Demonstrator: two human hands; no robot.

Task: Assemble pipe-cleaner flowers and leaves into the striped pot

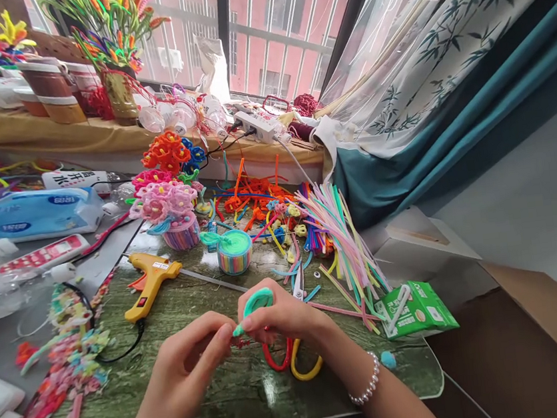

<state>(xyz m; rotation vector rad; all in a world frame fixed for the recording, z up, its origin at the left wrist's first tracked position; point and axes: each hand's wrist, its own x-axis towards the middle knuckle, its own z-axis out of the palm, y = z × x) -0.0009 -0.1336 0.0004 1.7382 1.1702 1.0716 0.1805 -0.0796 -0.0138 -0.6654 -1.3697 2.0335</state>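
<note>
Both hands meet over the desk [220,403], to the right of the yellow glue gun [150,284] and nearer the camera than it. Between them is a mint pipe cleaner [255,301]. The left hand [188,360] has its grip pressed together, thumb and forefinger pinching the lower tip of the stem. The right hand [288,315], with a pearl bracelet [366,383] at the wrist, closes its grip around the upper part, where the stem bends over into a rounded curl.

Judging from its shape, the piece is at an early stage. One curl is formed and the short end is unworked, with nothing joined to it. More complete work stands beyond the glue gun. A striped pot [234,253] with a mint top sits to the gun's right, and a pot of pink flowers [168,208] lies farther back. A large bundle of loose pipe cleaners [342,242], well to the gun's right, is unused.

Scissors [304,367] with red and yellow handles lie under the right hand. They appear to rest on the desk rather than in the fingers, though the hand hides the blades. A green carton [415,311] lies farthest from the gun.
</note>
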